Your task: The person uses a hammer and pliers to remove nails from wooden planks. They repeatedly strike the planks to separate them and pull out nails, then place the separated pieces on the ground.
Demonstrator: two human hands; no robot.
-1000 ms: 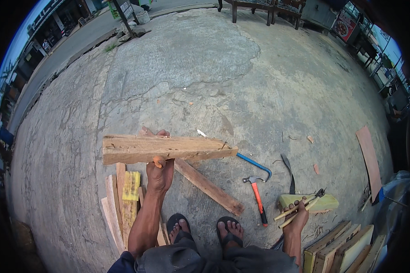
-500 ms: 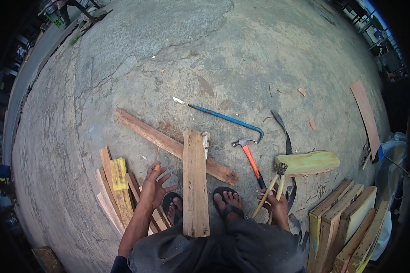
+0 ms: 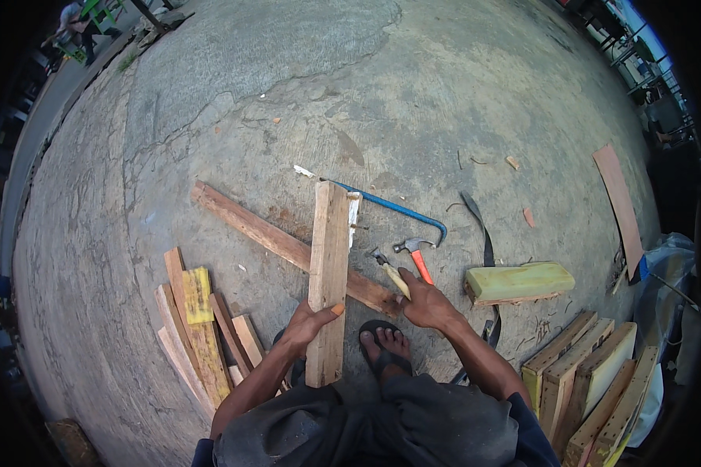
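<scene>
My left hand (image 3: 310, 325) is closed around the lower part of a long wooden block (image 3: 328, 257), which stands tilted up between my feet. From the block's right side a thin nail (image 3: 359, 226) sticks out, near a white splintered piece (image 3: 354, 210). My right hand (image 3: 428, 302) grips the pale yellow handles of a pair of pincers (image 3: 393, 272), jaws toward the block but apart from it. Just beyond that hand lies a claw hammer (image 3: 420, 261) with an orange handle, its lower part hidden by the hand. A blue pry bar (image 3: 397, 207) rests behind, partly covered by the block.
A reddish plank (image 3: 249, 222) lies slantwise beneath the block. Wooden pieces (image 3: 202, 335) are piled at left, several boards (image 3: 580, 366) stacked at right. A yellow-green block (image 3: 519, 282) and a black strap (image 3: 479, 226) lie on the concrete floor (image 3: 234, 140). A person (image 3: 78, 27) is far left.
My left hand has taken hold of the wooden block, which is raised and turned slightly. The pincers moved up and left in my right hand, from beside the yellow-green block toward the wooden block.
</scene>
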